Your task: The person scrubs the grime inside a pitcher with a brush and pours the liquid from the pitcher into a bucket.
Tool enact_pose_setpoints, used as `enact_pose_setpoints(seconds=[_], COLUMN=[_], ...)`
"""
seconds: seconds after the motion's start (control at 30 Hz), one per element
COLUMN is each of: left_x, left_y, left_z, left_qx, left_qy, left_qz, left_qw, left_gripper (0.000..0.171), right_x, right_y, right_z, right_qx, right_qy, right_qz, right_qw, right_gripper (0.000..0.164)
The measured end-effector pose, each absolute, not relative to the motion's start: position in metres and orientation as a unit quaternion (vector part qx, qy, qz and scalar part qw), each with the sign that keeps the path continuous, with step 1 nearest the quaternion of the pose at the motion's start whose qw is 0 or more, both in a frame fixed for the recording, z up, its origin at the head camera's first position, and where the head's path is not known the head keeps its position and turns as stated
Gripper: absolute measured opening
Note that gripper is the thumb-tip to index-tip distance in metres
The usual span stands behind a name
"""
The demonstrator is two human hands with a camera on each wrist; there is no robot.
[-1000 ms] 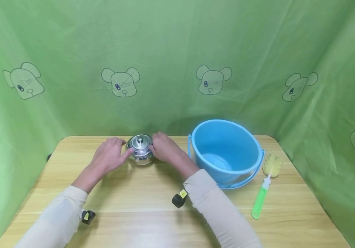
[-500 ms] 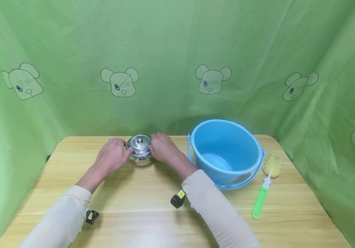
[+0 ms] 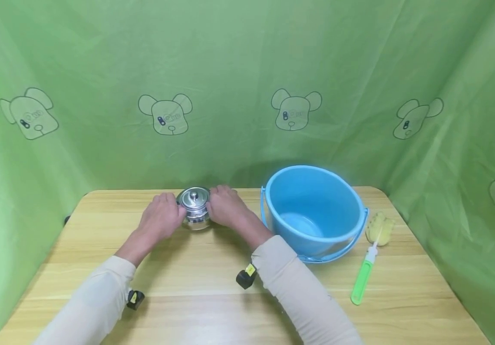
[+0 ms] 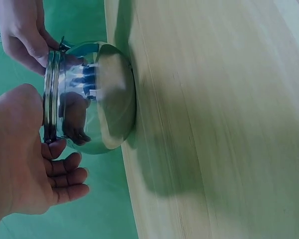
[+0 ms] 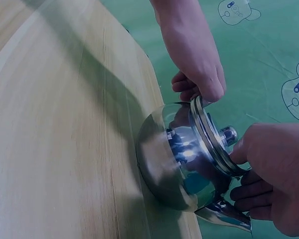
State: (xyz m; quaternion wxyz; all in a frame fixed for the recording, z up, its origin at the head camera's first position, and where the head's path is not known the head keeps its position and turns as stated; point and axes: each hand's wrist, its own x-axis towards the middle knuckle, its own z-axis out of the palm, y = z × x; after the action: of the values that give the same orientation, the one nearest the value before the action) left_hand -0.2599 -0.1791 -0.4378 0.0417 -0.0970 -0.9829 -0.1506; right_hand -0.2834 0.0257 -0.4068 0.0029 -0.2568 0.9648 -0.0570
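Sponge brush, right foreground: lying on table, untouched. Blue bucket: upright, no hand on it. Left hand, right hand: pinching opposite sides of lid edge; whether only lid is gripped, unclear. Metal kettle: upright near table's far edge. Judged stage: two-sided hold complete; lid seated, not yet off.

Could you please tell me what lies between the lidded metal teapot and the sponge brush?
The head view shows the right grip and wrist, then the blue bucket.
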Motion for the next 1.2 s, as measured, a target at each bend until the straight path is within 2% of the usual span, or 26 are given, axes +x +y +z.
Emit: enact_pose_setpoints(seconds=[1.2], left_x=[-0.2596], left_y=[-0.1759], left_z=[-0.4441], left_qx=[-0.112], left_qy=[-0.984], left_qz=[-0.116], left_qw=[0.075], left_gripper=[0.035], right_x=[-0.2840], right_y=[0.0243], right_z=[-0.4158], right_qx=[-0.229], right_qy=[0.972], right_qz=[-0.042], right_qw=[0.014], right_gripper=[0.053])
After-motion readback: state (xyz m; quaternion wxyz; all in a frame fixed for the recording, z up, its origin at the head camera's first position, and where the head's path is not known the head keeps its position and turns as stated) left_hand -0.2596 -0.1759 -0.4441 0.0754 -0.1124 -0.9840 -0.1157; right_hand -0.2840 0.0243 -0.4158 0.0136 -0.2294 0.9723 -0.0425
